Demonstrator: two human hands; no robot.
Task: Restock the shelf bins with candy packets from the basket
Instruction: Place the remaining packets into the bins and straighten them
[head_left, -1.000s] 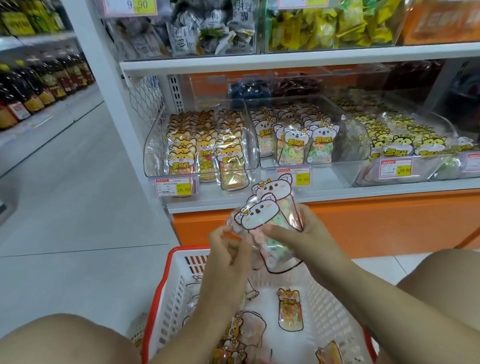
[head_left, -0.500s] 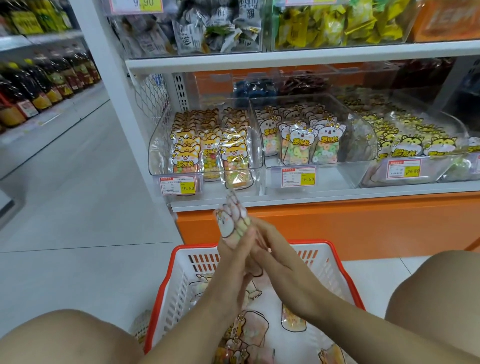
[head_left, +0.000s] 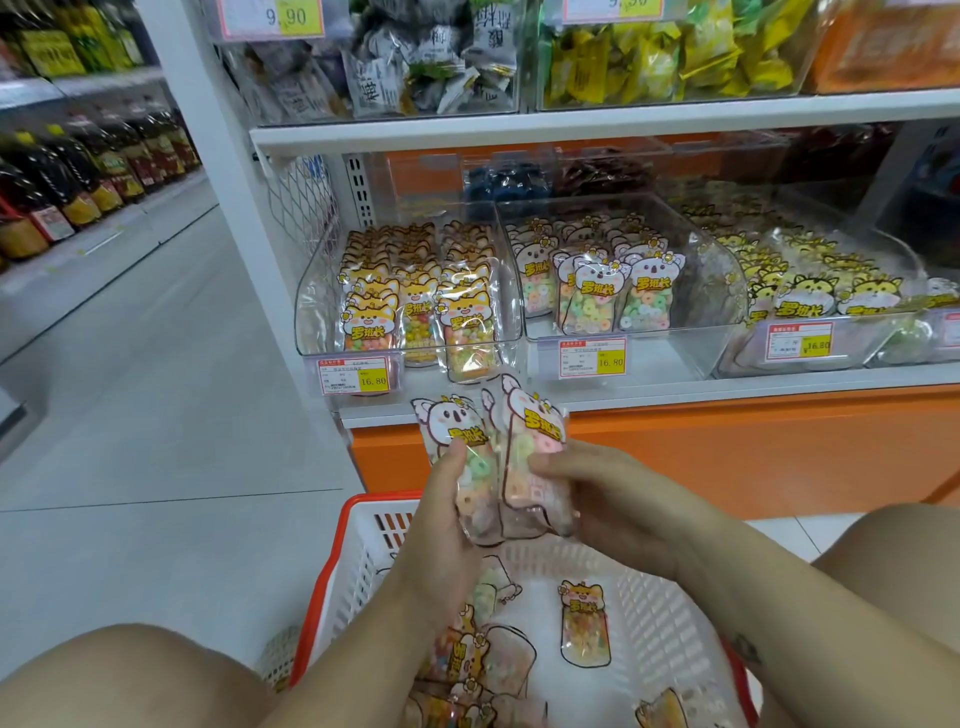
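1. Item in hand: two koala packets of ring candy, a left packet (head_left: 457, 447) and a right packet (head_left: 530, 457), held upright side by side and overlapping just above the basket (head_left: 363, 525).
2. Grip, left hand (head_left: 441, 525): fingers and thumb clamped on the lower half of the left packet.
3. Grip, right hand (head_left: 597, 499): clamped on the right packet from its right side, thumb across the front.
4. Step in hand, as we judge it: squaring the pair before loading. We would align the printed faces forward, keep both upright, and slide them in behind the front row of the koala bin (head_left: 623, 270), up and to the right of the basket.
5. Koala bin: clear plastic, rows of matching packets standing, with open room on its right side.
6. Fox bin (head_left: 410, 306), straight above the basket: packed with yellow fox packets, nearly full.
7. Cat bin (head_left: 810, 291), far right of the basket: yellow cat packets, mostly leaning.
8. Basket: white mesh with red rim, on the floor; several mixed packets lie flat inside, among them a fox packet (head_left: 584, 623).
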